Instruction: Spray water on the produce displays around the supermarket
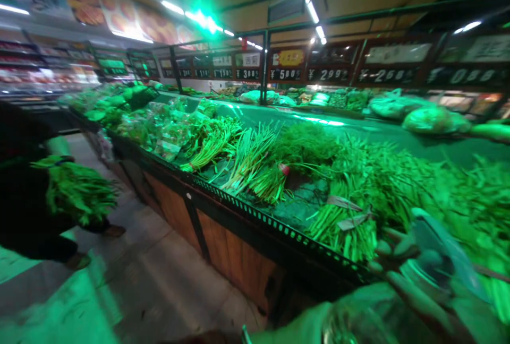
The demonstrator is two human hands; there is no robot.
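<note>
Green-lit produce counter (235, 246): blurred hand (418, 296), apparently grasping a phone-like object (440, 254), could drop it onto greens (353, 235) if its hold loosens.

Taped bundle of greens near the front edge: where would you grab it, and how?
Probably around the stems at the pale tape, coming from above on the aisle side. The stem ends point toward the display's front rim, and the tape gathers them into a narrow neck, while the leaves behind spread loosely.
</note>
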